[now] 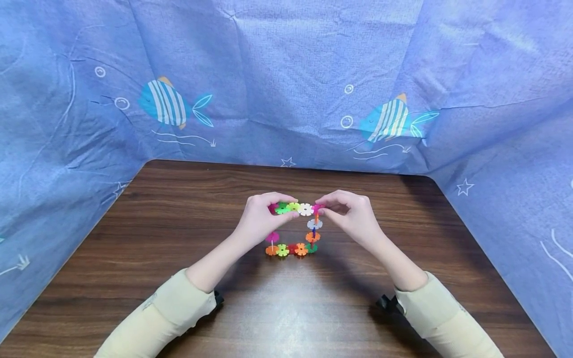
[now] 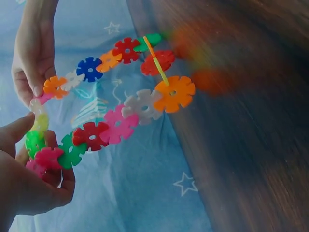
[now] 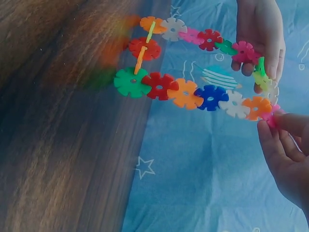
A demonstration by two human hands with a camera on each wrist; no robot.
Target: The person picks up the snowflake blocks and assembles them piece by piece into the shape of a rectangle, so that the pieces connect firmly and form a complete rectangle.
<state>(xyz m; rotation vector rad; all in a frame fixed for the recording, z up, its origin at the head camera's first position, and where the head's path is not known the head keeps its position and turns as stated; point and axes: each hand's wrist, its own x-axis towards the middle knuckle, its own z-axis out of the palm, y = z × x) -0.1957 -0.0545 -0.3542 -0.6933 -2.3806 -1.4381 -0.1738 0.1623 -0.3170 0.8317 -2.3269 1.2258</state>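
Note:
A closed loop of interlocked snowflake discs [image 1: 305, 209] in many colours stands upright as a rough rectangle over the table. My left hand [image 1: 261, 215] pinches its upper left corner between thumb and fingers, around the green and pink discs. At the upper right corner my right hand [image 1: 353, 214] pinches a pink disc [image 3: 273, 117]. White and yellow discs span the top between both hands. The sides run down through a blue disc [image 2: 90, 69] and a grey disc [image 2: 143, 107]. An orange disc [image 2: 175, 94] is part of the bottom row, near the tabletop.
The brown wooden table [image 1: 134, 223] has rounded far corners. Behind and beside it hangs a blue cloth [image 1: 286, 74] printed with fish and stars. Dark straps [image 1: 388, 303] show at the wrists under the cream sleeves. The tabletop mirrors the discs in the wrist views.

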